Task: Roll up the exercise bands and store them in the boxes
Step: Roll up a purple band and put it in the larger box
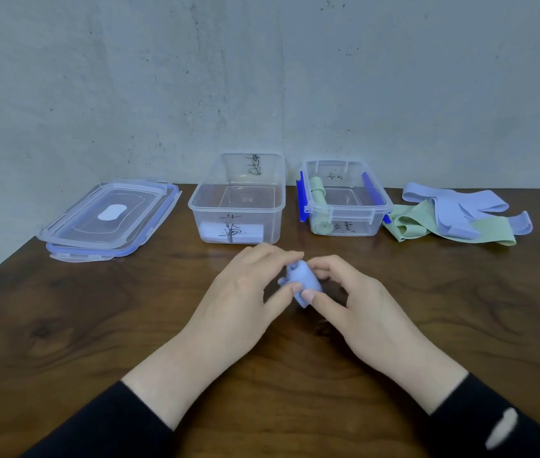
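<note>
Fingers (298, 287) of left hand (245, 292) and right hand (354, 302) closed on blue band roll (305, 284), just above bench (97, 325); roll axis near-to-far. Beyond, nearer left hand: larger clear box (196, 206), presumably next destination.

Wooden table (97, 325): 2 boxes (239, 200), lids (106, 219), bands (453, 216).

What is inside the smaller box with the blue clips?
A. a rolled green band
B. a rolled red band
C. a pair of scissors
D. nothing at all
A. A rolled green band lies along the left side of the smaller box with blue clips, while both hands hold a blue band in front of the boxes.
</note>
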Available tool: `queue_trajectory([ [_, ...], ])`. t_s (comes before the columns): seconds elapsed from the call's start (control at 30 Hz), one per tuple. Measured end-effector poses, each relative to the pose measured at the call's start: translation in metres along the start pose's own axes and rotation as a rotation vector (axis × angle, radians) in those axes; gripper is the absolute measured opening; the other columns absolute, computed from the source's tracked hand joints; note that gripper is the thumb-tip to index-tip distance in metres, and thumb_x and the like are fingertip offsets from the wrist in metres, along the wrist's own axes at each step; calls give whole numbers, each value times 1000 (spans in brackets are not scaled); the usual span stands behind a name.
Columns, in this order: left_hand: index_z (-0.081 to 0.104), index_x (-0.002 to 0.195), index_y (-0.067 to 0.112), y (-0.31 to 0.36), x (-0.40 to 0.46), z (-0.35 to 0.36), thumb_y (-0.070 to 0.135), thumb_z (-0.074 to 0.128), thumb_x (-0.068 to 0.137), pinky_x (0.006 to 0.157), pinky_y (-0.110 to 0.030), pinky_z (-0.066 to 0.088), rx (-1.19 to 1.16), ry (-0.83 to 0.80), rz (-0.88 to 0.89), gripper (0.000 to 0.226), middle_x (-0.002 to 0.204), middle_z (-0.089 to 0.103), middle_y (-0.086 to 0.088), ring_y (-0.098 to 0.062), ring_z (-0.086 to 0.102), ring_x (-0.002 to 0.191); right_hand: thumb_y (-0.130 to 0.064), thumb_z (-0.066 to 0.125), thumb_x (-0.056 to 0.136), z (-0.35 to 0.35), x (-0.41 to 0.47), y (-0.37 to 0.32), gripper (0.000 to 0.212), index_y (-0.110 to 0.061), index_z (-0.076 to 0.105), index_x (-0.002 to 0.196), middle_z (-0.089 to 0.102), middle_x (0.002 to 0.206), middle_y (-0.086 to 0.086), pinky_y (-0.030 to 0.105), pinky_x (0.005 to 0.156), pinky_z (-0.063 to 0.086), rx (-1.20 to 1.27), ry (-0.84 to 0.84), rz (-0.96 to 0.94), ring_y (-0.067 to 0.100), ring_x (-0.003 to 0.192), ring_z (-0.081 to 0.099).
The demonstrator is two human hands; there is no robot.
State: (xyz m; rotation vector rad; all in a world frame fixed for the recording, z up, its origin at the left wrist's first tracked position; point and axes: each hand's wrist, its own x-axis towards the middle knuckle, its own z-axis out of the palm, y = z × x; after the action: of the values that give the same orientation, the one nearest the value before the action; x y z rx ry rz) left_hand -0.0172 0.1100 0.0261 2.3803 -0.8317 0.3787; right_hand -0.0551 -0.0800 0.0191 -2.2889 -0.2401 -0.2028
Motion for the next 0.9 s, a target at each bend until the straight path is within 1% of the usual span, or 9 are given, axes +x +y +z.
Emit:
queue_trajectory([
  [0.07, 59, 133, 25, -2, 1, 0, 27, 63, 93, 90, -18, 43, 56, 10, 43, 40, 110, 57, 13, -4, 51, 103, -40, 60, 94, 5, 4, 0, 24, -42, 54, 118, 67, 112, -25, 17, 89, 48, 8, -42, 12, -9, 108, 58],
  [0.13, 57, 135, 26, -6, 0, 3, 27, 60, 94, 84, -30, 49, 125, -20, 57, 40, 108, 57, 11, -9, 51, 98, -43, 61, 93, 8, 6, 2, 22, -43, 54, 114, 68, 110, -23, 20, 87, 48, -16, -63, 29, -7, 107, 59],
  [0.2, 54, 138, 29, -7, 0, 2, 31, 55, 96, 80, -35, 50, 162, -59, 57, 42, 108, 57, 11, -10, 51, 96, -45, 64, 90, 8, 8, 4, 22, -42, 58, 111, 67, 108, -22, 21, 87, 50, -31, -52, 44, -6, 106, 59],
  [0.3, 50, 139, 35, -4, -1, -2, 41, 52, 95, 82, -35, 50, 170, -104, 54, 45, 111, 57, 15, -8, 51, 97, -46, 64, 88, 5, 8, 3, 23, -40, 61, 110, 68, 104, -22, 26, 87, 53, -30, -48, 26, -5, 101, 61],
  [0.47, 42, 141, 44, -2, 1, -7, 47, 51, 93, 89, -30, 47, 164, -159, 39, 49, 119, 55, 20, -4, 48, 103, -43, 67, 88, 3, 6, 4, 28, -41, 60, 116, 65, 111, -25, 22, 93, 51, -20, -53, 20, -8, 108, 57],
  [0.63, 42, 143, 40, -7, 0, -1, 38, 49, 97, 91, -28, 46, 125, -155, 65, 47, 121, 57, 20, -3, 49, 104, -43, 66, 90, 4, 7, 2, 25, -40, 61, 114, 66, 107, -24, 21, 89, 52, -27, -40, 38, -7, 103, 59],
  [0.7, 44, 142, 39, -11, -1, 2, 32, 51, 98, 90, -23, 43, 34, -141, 39, 45, 111, 58, 22, -2, 50, 101, -39, 67, 90, 5, 7, 1, 21, -39, 64, 110, 69, 101, -22, 20, 84, 52, 20, -32, 43, -5, 97, 62],
  [0.8, 47, 139, 45, -16, -1, 0, 29, 57, 96, 83, -12, 41, -311, -109, -150, 47, 93, 59, 21, 2, 53, 86, -28, 70, 89, 4, 8, -2, 13, -32, 70, 102, 73, 92, -11, 24, 79, 55, 193, -27, 62, 4, 86, 67],
  [0.9, 53, 134, 40, -15, 1, -4, 22, 61, 94, 81, -18, 45, -575, -87, -231, 45, 83, 59, 7, -4, 54, 77, -21, 68, 91, 3, 8, -7, 9, -23, 73, 98, 74, 87, -2, 21, 73, 53, 433, -63, 126, 8, 75, 66],
])
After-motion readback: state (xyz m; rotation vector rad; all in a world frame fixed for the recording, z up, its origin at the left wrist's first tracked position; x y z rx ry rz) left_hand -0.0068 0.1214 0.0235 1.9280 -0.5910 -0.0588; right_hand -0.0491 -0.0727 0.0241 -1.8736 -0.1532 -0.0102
